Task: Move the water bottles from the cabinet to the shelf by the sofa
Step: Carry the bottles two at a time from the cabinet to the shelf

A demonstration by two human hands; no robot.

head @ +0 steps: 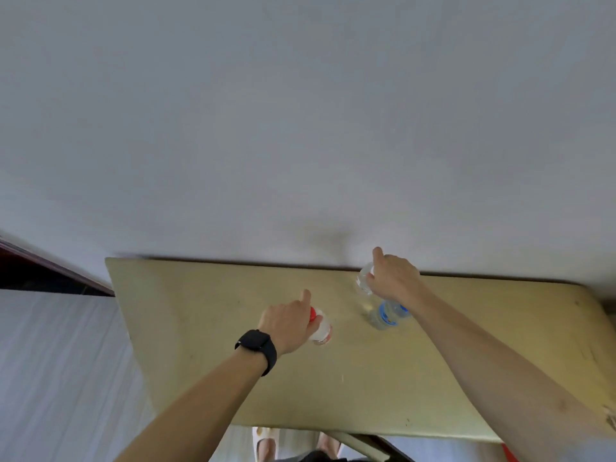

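on the cabinet top (200, 328), the left hand (286, 323) is gripping a red-capped clear bottle (321, 330) near its middle, while the right hand (395, 278) is gripping a blue-labelled clear bottle (388, 315) nearer its back edge.

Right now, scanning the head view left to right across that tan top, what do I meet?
Black wristwatch → left hand → red-capped bottle it grips → blue-labelled bottle, gripped by the right hand; those last two overlap, so no order between them.

Much of red-capped bottle (322, 332) hidden under left hand (287, 323), feet (266, 447) cropped below
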